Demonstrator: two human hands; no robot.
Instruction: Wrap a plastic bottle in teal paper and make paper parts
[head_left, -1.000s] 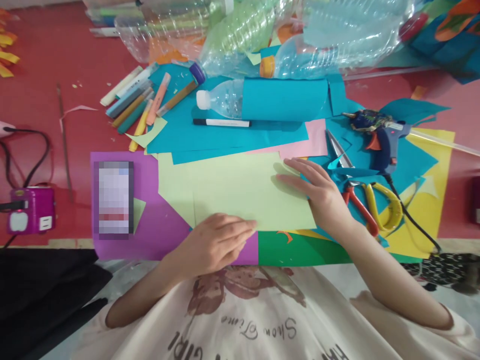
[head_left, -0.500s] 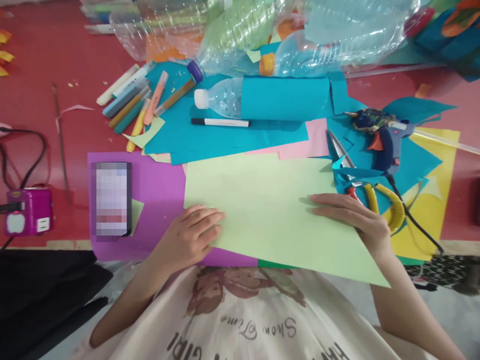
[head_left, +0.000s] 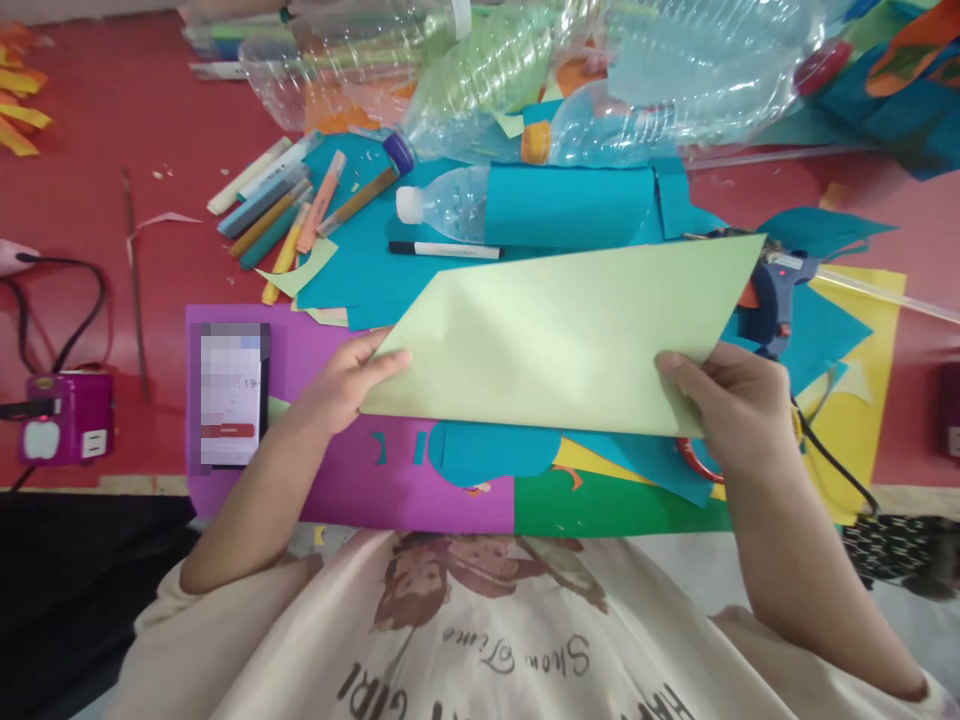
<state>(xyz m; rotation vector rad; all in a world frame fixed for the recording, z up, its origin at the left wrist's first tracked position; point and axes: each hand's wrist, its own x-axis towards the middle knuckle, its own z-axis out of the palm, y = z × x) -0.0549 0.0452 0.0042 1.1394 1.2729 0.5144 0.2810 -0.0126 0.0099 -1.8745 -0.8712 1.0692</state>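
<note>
Single head-worn view, looking steeply down and forward, close over the table (head_left: 90,160); the wearer's shirt fills the lower frame.

Both hands hold a pale green paper sheet (head_left: 562,335) lifted above the red desk (head_left: 97,200): left hand (head_left: 345,380) and right hand (head_left: 739,405) pinching opposite edges.

Phone (head_left: 229,397) on purple sheet (head_left: 330,480), markers (head_left: 285,210), black pen (head_left: 444,249), blue-wrapped bottle (head_left: 540,203), glue gun (head_left: 772,290).
</note>
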